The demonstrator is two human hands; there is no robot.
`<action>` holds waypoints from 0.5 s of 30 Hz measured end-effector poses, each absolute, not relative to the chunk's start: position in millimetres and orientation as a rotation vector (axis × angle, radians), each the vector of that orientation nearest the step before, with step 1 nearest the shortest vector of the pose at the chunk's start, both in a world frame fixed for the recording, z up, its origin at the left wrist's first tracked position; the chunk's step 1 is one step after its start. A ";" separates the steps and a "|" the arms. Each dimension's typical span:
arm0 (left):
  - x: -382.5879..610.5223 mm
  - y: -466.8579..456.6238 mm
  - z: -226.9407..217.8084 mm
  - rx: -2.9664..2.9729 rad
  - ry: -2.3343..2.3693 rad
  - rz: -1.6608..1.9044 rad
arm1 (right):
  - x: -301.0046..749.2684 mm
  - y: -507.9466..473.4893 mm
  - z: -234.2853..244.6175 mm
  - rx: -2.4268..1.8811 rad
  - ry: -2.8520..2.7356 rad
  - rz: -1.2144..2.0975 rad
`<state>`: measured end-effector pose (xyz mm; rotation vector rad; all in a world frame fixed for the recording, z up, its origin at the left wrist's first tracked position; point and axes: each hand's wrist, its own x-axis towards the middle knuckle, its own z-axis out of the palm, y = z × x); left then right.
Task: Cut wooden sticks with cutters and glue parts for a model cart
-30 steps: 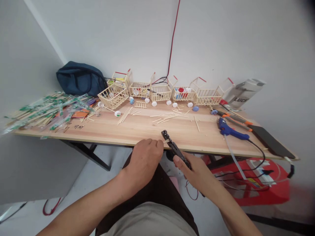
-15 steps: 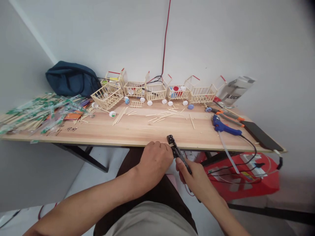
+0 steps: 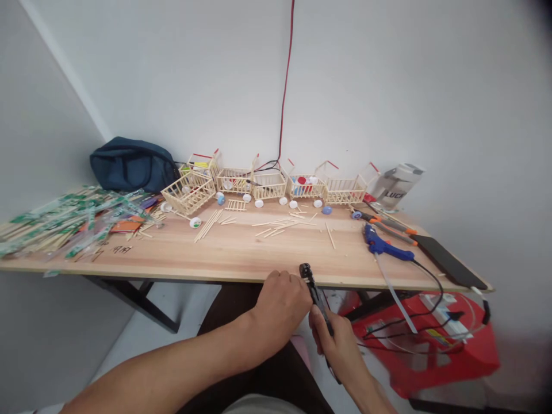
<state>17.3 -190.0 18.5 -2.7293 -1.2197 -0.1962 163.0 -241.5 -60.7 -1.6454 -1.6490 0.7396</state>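
Observation:
My right hand (image 3: 333,339) is wrapped round the handles of black cutting pliers (image 3: 311,283), whose jaws point up at the front edge of the wooden table (image 3: 241,253). My left hand (image 3: 282,305) is closed in a pinch right beside the jaws; a thin wooden stick seems to be in it, but it is hidden by the fingers. Both hands hover just below and in front of the table edge, over my lap.
Several small stick-built carts (image 3: 263,184) line the back wall. Loose sticks (image 3: 276,225) and bottle caps lie mid-table. A blue glue gun (image 3: 382,246), orange-handled tools (image 3: 388,221) and a black slab stand right. Green chopstick wrappers (image 3: 64,221) and a blue bag (image 3: 127,165) sit left. A red stool (image 3: 431,339) is below right.
The view has tilted up, so the table sits lower in frame. Both hands drew closer together and lower, and the stick tip seen earlier is now hidden behind my left fingers.

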 end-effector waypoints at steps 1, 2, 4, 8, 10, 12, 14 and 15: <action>17.8 -189.9 18.8 -2.737 -1.215 -0.203 | 163.2 -241.7 -62.0 -1.641 -1.639 0.741; 18.1 -189.8 19.5 -2.748 -1.211 -0.204 | 163.4 -241.8 -63.1 -1.638 -1.632 0.740; 18.7 -189.4 20.9 -2.768 -1.199 -0.203 | 163.3 -242.2 -64.6 -1.636 -1.621 0.739; 19.9 -188.0 22.4 -2.771 -1.182 -0.180 | 161.8 -242.0 -64.2 -1.667 -1.591 0.760; 20.3 -187.1 22.2 -2.769 -1.184 -0.149 | 161.2 -241.3 -61.9 -1.691 -1.588 0.767; 20.4 -186.3 21.5 -2.772 -1.184 -0.135 | 161.1 -240.3 -58.6 -1.701 -1.617 0.740; 20.4 -185.6 19.9 -2.778 -1.184 -0.139 | 161.4 -239.0 -55.3 -1.699 -1.653 0.681; 20.4 -185.2 18.7 -2.778 -1.188 -0.146 | 161.7 -238.4 -54.1 -1.700 -1.668 0.656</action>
